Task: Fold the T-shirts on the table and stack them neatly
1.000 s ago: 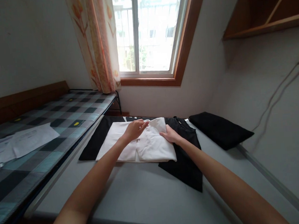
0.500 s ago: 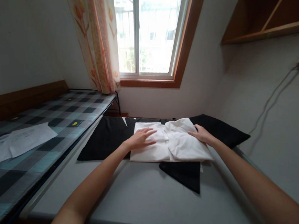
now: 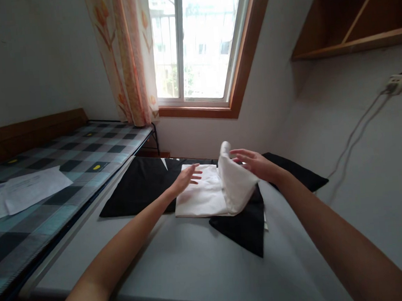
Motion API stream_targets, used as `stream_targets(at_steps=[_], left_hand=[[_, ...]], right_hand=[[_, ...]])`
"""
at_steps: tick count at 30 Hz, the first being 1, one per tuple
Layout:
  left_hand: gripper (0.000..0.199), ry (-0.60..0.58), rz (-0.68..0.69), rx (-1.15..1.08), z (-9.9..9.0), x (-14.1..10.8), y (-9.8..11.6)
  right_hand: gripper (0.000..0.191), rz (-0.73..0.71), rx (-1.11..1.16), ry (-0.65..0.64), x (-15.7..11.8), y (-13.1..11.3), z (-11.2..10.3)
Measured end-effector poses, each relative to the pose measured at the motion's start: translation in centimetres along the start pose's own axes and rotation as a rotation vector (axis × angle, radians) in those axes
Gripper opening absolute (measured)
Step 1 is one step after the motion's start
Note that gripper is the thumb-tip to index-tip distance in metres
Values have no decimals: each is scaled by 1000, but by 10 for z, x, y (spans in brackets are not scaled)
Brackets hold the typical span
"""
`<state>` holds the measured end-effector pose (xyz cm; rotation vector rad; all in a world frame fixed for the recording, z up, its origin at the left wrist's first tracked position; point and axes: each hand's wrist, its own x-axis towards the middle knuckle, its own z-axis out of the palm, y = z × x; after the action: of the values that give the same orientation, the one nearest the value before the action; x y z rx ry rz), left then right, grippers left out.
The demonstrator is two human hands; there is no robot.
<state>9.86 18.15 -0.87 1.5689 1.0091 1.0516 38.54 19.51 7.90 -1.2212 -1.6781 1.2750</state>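
While the right hand lifts white cloth, bare table front

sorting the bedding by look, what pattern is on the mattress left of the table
The mattress is checked in black, grey and pale blue-green; the head view shows it.

1. Specimen: white, soft-looking folded cloth, opaque, with no print visible; finer garment details too blurred to read.
2. Left part: roughly rectangular, lying flat, lightly creased, near edge fairly straight.
3. Right part: lifted and tilted, standing up from the flat part as a curved, bulging flap; its far top end is narrow and rounded, its right corner pointed.
4. Location: over black fabric on the grey tabletop; black fabric shows to the left and at lower right.
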Motion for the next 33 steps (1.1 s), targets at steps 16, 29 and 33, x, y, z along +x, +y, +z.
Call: stream_targets(at_steps=[16,29,33], left_hand=[[66,133,-188,134,-26,0,-12],[66,83,-374,97,-51,2,-21],[54,160,-309,405,-49,2,-18]], right_hand=[[47,-508,-426,138,18,107,98],[54,-507,-555,17,4,111,99],[53,-490,-592,43,0,107,103]])
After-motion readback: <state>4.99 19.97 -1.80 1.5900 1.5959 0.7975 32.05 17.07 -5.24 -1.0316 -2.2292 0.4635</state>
